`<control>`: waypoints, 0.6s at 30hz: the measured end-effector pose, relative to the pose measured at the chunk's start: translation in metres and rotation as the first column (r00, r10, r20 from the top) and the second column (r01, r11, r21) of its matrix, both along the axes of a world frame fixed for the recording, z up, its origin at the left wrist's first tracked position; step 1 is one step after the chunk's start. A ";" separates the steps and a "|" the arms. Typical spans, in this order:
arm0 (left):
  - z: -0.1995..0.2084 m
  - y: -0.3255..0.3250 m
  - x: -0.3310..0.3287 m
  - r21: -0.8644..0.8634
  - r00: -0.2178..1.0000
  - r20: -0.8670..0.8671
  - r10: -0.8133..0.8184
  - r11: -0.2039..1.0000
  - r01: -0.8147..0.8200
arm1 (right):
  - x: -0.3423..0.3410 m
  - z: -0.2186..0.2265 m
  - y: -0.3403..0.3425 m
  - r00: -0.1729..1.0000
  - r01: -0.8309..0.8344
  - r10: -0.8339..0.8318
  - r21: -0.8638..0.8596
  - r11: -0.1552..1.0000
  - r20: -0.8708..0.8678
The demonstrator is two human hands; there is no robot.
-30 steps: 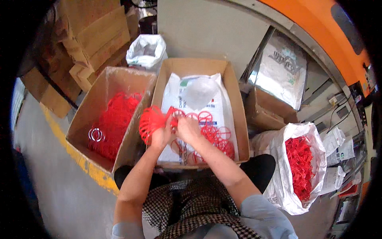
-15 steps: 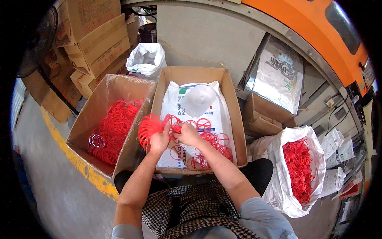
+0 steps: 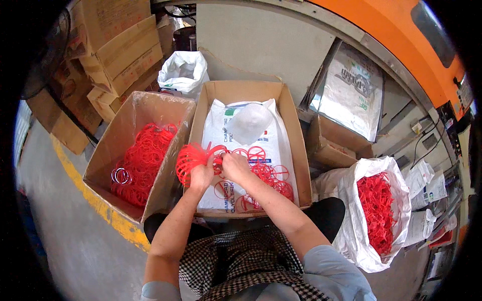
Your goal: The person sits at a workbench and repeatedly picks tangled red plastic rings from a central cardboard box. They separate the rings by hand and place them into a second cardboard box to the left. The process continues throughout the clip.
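A fanned bunch of red plastic rings [image 3: 189, 159] is gripped in my left hand [image 3: 202, 175], above the near left part of the middle cardboard box [image 3: 302, 165]. Close beside it, my right hand [image 3: 235, 167] is closed, its fingertips pinching red plastic at the bunch's right end; the exact part is hidden by the fingers. Under my hands a white printed sack [image 3: 213, 133] lines the box. Loose red rings [image 3: 273, 183] lie on the sack to the right, and a whitish translucent rounded thing [image 3: 251, 123] rests at its far end.
On the left, a cardboard box [image 3: 170, 185] holds a heap of red rings [image 3: 145, 160]. At right stands a white woven sack [image 3: 346, 220] full of red plastic scraps [image 3: 375, 210]. An open white bag [image 3: 183, 75], stacked cartons [image 3: 125, 55] and an orange-and-grey machine [image 3: 371, 20] stand beyond.
My right hand has shifted slightly and its fingers have closed in tighter by the bunch. The left hand's bunch has turned a little. The view has moved slightly.
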State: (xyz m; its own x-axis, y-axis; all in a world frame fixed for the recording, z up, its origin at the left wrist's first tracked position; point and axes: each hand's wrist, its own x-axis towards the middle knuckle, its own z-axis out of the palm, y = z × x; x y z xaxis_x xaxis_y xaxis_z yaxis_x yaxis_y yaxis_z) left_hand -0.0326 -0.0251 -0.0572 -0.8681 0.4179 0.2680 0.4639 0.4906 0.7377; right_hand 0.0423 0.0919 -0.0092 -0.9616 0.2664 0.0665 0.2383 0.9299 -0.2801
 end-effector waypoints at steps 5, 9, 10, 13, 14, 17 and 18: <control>-0.005 -0.001 0.001 0.019 0.998 -0.040 -0.048 0.999 0.049 | 0.004 -0.003 0.004 0.999 -0.035 0.035 0.019 0.999 0.027; 0.017 -0.005 0.001 -0.023 0.975 0.204 -0.087 0.995 0.094 | 0.011 0.011 0.011 0.996 -0.071 0.066 0.093 0.993 0.054; 0.023 -0.002 0.001 -0.025 0.975 0.209 -0.072 0.997 0.079 | 0.015 0.009 0.016 0.998 -0.061 0.064 0.113 0.992 -0.023; -0.017 -0.004 -0.020 0.398 0.813 0.536 -0.228 0.917 -0.005 | 0.020 0.030 0.001 0.996 -0.050 0.061 0.155 0.987 -0.070; 0.017 -0.002 -0.006 0.498 0.572 0.736 -0.363 0.862 -0.093 | 0.023 0.027 0.006 0.995 -0.051 0.065 0.170 0.984 -0.079; 0.023 0.001 -0.002 0.574 0.266 0.816 -0.513 0.772 -0.273 | 0.029 0.025 0.016 0.998 -0.027 0.035 0.184 0.983 -0.043; 0.024 0.001 -0.002 0.574 0.330 0.806 -0.491 0.784 -0.237 | 0.030 0.021 0.018 0.996 0.004 0.011 0.163 0.987 -0.091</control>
